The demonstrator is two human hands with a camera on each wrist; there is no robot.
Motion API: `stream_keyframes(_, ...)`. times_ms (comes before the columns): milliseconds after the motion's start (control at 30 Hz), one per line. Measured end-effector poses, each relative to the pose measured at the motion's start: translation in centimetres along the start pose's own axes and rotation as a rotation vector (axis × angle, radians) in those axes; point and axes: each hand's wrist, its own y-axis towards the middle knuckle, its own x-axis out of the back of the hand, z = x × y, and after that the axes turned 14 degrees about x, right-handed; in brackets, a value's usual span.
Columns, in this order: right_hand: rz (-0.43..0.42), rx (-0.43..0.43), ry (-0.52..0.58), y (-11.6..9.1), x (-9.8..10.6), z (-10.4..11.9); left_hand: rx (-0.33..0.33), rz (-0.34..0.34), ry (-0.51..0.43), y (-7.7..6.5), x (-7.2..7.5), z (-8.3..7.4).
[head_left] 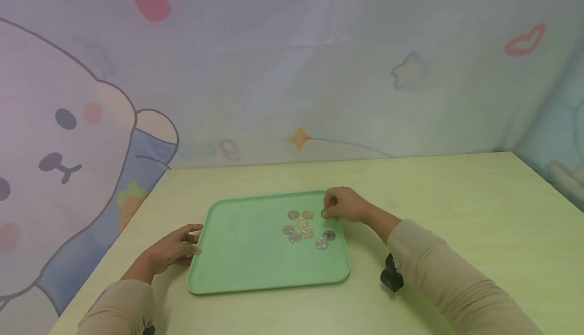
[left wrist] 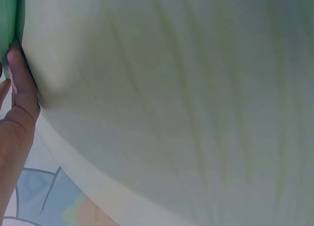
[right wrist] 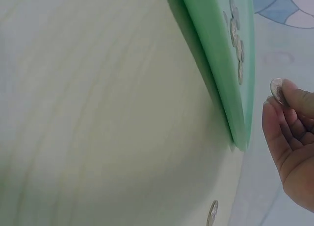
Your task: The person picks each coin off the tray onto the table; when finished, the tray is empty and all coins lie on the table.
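Note:
Between thumb and fingertips, my right hand (head_left: 345, 203) pinches a silvery coin (right wrist: 278, 91); in the head view it hovers by the tray's far right corner. Several coins (head_left: 294, 237) lie flat and apart on the right half of the light green tray (head_left: 242, 246). Two of these coins (head_left: 321, 244) sit nearer the right rim. At the tray's left rim, my left hand (head_left: 172, 247) holds the edge with thumb and fingers, some of them hidden. The left wrist view catches only part of that hand (left wrist: 19, 106) against the green edge.
Another coin (right wrist: 212, 213) rests on the pale wooden table (head_left: 438, 193), outside the tray, in the right wrist view; the head view does not show it. A printed cloth backdrop (head_left: 255, 81) hangs behind the table. A black wrist device (head_left: 391, 274) hangs beneath the right sleeve.

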Motion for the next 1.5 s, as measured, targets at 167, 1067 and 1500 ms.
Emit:
stream_keyframes(167, -0.032, -0.023, 0.064, -0.4, 0.9, 0.4, -0.004, -0.01, 0.003, 0.2, 0.1, -0.1)
stream_keyframes(1067, -0.17, -0.117, 0.097, -3.9, 5.2, -2.8, 0.021, -0.011, -0.017, 0.2, -0.1, 0.0)
stream_keyframes(1500, -0.222, -0.157, 0.093, -5.3, 6.5, -4.7, 0.02, -0.02, -0.002, 0.3, -0.1, 0.0)
